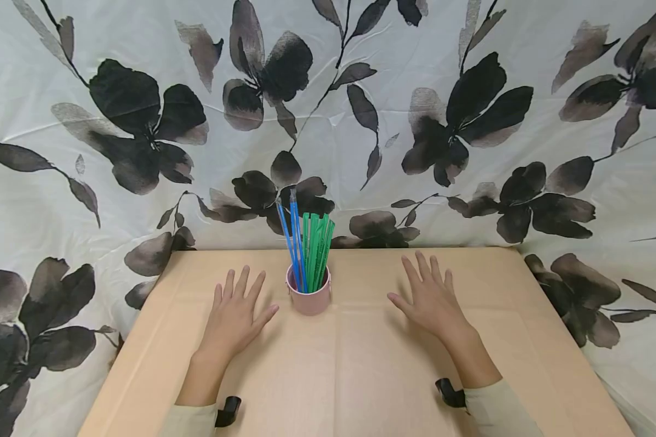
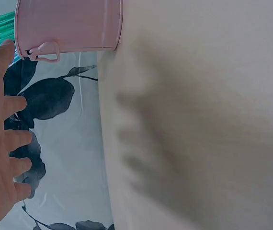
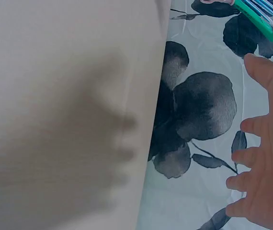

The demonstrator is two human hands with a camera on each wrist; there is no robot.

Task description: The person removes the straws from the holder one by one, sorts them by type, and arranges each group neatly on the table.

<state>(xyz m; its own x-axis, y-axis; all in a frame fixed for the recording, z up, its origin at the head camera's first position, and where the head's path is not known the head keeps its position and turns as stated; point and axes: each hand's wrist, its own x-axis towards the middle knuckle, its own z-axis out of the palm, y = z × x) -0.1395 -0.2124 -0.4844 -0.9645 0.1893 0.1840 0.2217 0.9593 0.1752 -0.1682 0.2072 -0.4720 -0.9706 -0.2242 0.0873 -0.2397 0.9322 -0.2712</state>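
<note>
A small pink bucket (image 1: 310,301) stands upright near the table's far edge, with a little side handle (image 2: 48,51) seen in the left wrist view. Several green sticks (image 1: 318,243) and a few blue sticks (image 1: 296,249), which look like straws, lean in it. My left hand (image 1: 235,321) is held over the table just left of the bucket, fingers spread and nothing in it. Farther off on the bucket's right, my right hand (image 1: 432,297) is also spread and holds nothing. Both hands cast shadows on the tabletop.
The light wooden-coloured table (image 1: 339,376) has its far edge right behind the bucket. Beyond it hangs a white cloth (image 1: 355,152) with dark flower prints, which also shows along both sides. Black bands (image 1: 228,411) sit at both wrists, by the pale sleeves (image 1: 188,420).
</note>
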